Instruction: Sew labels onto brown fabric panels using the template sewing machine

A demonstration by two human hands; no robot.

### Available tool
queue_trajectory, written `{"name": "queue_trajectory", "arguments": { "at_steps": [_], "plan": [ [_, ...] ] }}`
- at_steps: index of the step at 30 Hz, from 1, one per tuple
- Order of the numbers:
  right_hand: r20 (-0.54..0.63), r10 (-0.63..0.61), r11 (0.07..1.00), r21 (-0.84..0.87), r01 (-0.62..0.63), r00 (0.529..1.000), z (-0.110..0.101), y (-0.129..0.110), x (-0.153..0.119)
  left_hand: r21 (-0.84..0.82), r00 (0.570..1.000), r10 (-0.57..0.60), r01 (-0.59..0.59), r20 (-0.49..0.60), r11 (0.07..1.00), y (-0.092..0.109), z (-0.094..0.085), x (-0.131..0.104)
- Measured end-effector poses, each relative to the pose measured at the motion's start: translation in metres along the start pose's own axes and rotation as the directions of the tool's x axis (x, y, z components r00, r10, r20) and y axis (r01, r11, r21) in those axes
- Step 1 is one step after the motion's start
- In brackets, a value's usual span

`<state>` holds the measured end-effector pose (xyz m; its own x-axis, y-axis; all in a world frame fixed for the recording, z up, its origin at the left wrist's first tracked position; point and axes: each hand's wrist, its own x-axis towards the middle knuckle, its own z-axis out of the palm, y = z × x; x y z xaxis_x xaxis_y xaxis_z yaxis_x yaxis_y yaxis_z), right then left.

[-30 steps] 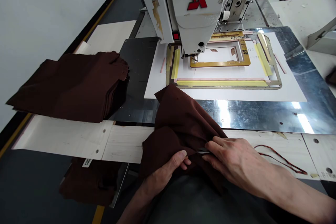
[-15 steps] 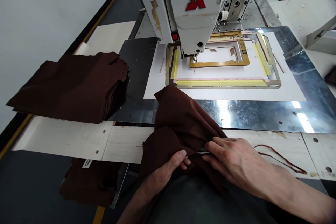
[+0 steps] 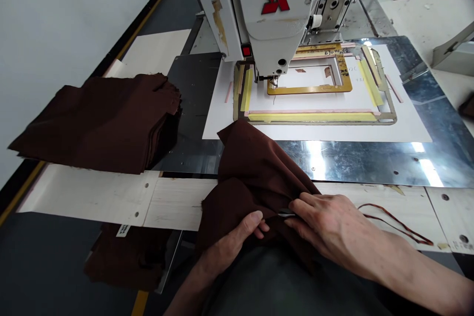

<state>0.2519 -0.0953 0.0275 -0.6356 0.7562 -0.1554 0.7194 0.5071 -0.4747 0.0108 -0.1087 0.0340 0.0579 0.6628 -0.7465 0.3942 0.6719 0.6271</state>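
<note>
Left hand [image 3: 237, 239]: at the near edge of the bench [image 3: 111, 195], fingers curled into the brown cloth piece [image 3: 255, 168], thumb on top, pinching a fold.
Right hand [image 3: 329, 227]: just right of the left one, fingertips almost meeting it, closed on the same fold; a thin metal tool [image 3: 287, 215] shows between its fingers, and what kind cannot be told.
Cloth piece: one loose, rumpled piece, its near part under both hands and spilling over the bench edge toward the person, its far corner lying up on the shiny metal plate [image 3: 370, 163].
Cloth stack [image 3: 99, 121]: one pile of the same brown fabric, well to the left of the hands, partly on the bench and partly on the plate.
Lower cloth [image 3: 126, 256]: one more brown heap below the bench edge at left, with a white tag on it.
Sewing machine [image 3: 270, 10]: one, white with a red emblem, standing beyond the cloth piece, its needle over a yellow frame [image 3: 311, 90].
Clamp frame [image 3: 314, 117]: one larger taped frame around the yellow one, on a white sheet [image 3: 407, 131].
Thread scrap [image 3: 396, 224]: one reddish-brown loop on the bench, just right of the right hand.
</note>
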Motion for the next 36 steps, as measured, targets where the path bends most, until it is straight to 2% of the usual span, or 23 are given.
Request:
{"name": "queue_trajectory", "arguments": {
  "at_steps": [7, 10, 15, 19, 23, 27, 30, 32, 36],
  "plan": [
    [-0.050, -0.023, 0.999, -0.024, 0.022, 0.999, 0.005, 0.000, 0.004, -0.008, 1.000, -0.016, 0.016, 0.011, 1.000, -0.002, 0.001, 0.000],
    [-0.093, -0.026, 0.999, 0.029, 0.029, 0.995, 0.007, 0.000, 0.006, -0.024, 1.000, -0.017, 0.018, 0.025, 1.000, -0.004, 0.001, 0.003],
    [-0.156, 0.119, 0.946, 0.319, -0.065, 0.981, 0.010, 0.001, 0.008, -0.059, 0.999, 0.002, 0.000, 0.034, 0.998, -0.006, 0.002, 0.003],
    [-0.217, 0.252, 0.908, 0.390, -0.153, 0.943, 0.019, 0.005, 0.012, 0.013, 1.000, -0.016, 0.016, 0.022, 1.000, -0.004, 0.001, -0.002],
    [-0.297, 0.236, 0.949, 0.273, -0.155, 0.925, 0.031, 0.009, 0.017, 0.052, 0.999, -0.049, 0.048, 0.011, 0.998, -0.004, 0.001, -0.002],
    [-0.341, 0.222, 0.971, 0.166, -0.174, 0.914, 0.041, 0.006, 0.018, 0.108, 0.970, -0.172, 0.155, 0.169, 0.982, -0.005, 0.015, 0.008],
    [-0.352, 0.240, 0.970, 0.126, -0.208, 0.905, 0.045, 0.004, 0.017, 0.129, 0.959, -0.212, 0.190, 0.190, 0.973, -0.006, 0.024, 0.015],
    [-0.339, 0.240, 0.971, 0.084, -0.225, 0.910, 0.048, 0.005, 0.016, 0.102, 0.970, -0.179, 0.164, 0.162, 0.981, -0.008, 0.020, 0.015],
    [-0.364, 0.226, 0.966, -0.036, -0.256, 0.904, 0.051, 0.008, 0.016, -0.002, 0.995, 0.044, -0.044, 0.086, 0.999, -0.017, -0.011, 0.009]
  ]
}}
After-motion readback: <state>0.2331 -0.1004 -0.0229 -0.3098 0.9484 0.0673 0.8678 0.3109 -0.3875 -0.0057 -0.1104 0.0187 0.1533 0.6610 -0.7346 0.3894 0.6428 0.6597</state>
